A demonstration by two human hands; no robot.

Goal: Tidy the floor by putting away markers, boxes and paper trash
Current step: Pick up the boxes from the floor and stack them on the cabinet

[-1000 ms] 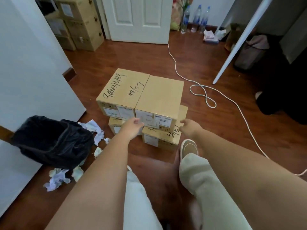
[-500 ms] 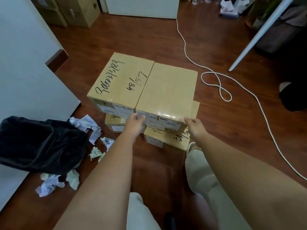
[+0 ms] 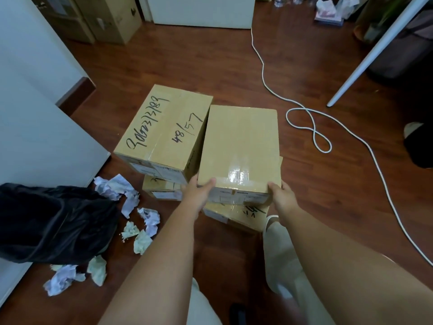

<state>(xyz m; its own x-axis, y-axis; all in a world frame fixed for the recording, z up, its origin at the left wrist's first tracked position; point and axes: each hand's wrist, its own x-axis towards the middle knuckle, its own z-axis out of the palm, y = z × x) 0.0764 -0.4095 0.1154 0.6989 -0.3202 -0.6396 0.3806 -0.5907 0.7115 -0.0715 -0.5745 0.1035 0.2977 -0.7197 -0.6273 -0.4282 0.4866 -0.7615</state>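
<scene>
Four cardboard boxes are stacked two high on the wooden floor. The plain top-right box (image 3: 241,146) is tilted up off the stack, held at its near corners by my left hand (image 3: 196,192) and my right hand (image 3: 282,195). Beside it sits the top-left box (image 3: 161,130) with black handwriting. Under them lie a lower left box (image 3: 159,190) and a lower right box (image 3: 239,213), both mostly hidden. Crumpled paper scraps (image 3: 131,214) are strewn on the floor by a black trash bag (image 3: 54,221) at the left. No markers show.
A white cable (image 3: 311,120) loops over the floor to the right. A white table leg (image 3: 365,59) slants at the upper right. More cardboard boxes (image 3: 112,17) stand by the far wall beside a white door (image 3: 201,10). A white cabinet (image 3: 35,127) is at the left.
Both hands reached forward, closed on the near corners of the plain top-right box and lifted it, opening a gap from the left box. My head moved closer and tipped down.
</scene>
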